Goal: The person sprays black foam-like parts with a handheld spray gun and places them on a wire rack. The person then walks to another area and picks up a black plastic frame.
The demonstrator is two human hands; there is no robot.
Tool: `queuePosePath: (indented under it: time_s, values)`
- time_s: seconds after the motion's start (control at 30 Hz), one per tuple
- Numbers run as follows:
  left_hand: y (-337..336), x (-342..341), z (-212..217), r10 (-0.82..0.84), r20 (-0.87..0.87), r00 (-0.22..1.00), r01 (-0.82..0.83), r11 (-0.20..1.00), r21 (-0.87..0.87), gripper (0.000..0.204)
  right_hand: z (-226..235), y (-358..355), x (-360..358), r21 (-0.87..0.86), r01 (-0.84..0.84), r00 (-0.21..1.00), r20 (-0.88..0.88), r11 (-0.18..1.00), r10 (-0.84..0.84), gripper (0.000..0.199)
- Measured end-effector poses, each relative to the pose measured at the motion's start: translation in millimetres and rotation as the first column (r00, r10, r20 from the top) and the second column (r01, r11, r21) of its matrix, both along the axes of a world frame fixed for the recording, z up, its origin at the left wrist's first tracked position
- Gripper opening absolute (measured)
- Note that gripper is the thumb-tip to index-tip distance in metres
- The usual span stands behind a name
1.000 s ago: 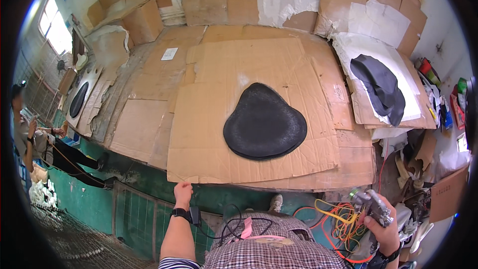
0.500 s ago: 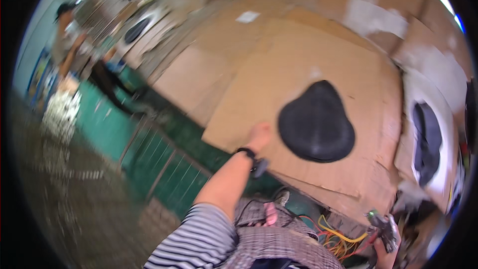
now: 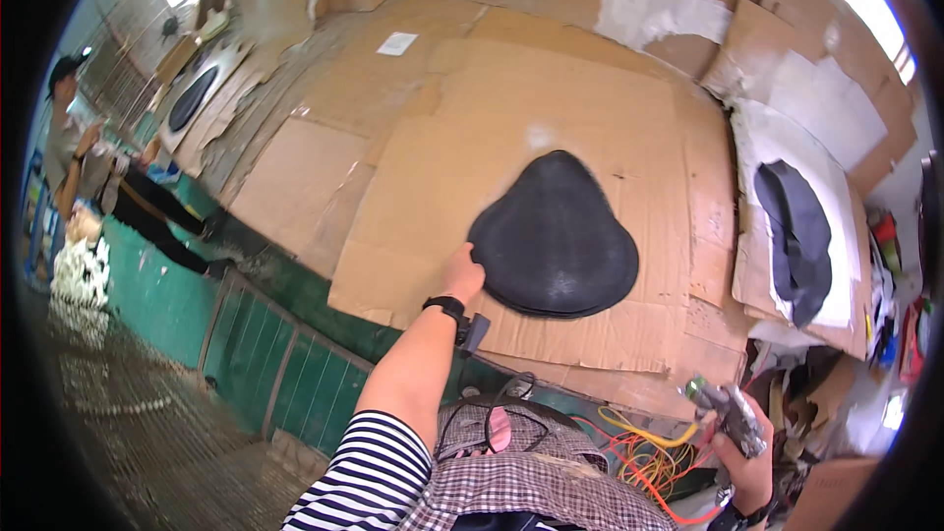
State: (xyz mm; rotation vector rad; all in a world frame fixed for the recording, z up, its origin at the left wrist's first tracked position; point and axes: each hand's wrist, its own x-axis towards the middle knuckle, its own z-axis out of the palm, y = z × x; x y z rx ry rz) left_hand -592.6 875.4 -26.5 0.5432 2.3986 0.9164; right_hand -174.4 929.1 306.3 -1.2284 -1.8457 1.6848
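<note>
A black saddle-shaped seat pad (image 3: 556, 236) lies on the cardboard-covered table in front of me, its narrow end pointing away. My left hand (image 3: 462, 273) is at the pad's left edge, fingers closed on the rim. At the lower right, my right hand (image 3: 744, 452) is wrapped round a spray gun (image 3: 730, 417) with a metallic, stained body and a greenish end. It is held low, off the table's near edge and apart from the pad. Part of its grip is hidden by my fingers.
Orange and yellow hoses (image 3: 654, 462) tangle below the near edge. A folded black piece (image 3: 795, 236) lies on a white-topped board at right. Cardboard sheets (image 3: 413, 167) cover the table. At far left stands a person (image 3: 98, 157) near another black pad (image 3: 194, 98); a metal-framed rack (image 3: 280, 359) is nearer.
My left hand, beside the pad half a second ago, has closed on its left edge. The view has swung right, so the scene sits further left. The right hand still holds the spray gun.
</note>
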Motion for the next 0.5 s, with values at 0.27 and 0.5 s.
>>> queuePosePath:
  time_s: [0.27, 0.5]
  values:
    - [16, 9, 17, -0.055, -0.189, 0.98, 0.032, 0.992, -0.12, 0.04, -1, 0, 21, -0.035, -0.097, 0.995, -0.009, 0.995, 0.097, 0.051]
    - [18, 12, 15, -0.031, -0.168, 0.985, 0.004, 0.988, -0.157, 0.01, -3, -1, 44, 0.052, 0.107, 0.992, -0.073, 0.993, -0.103, 0.06]
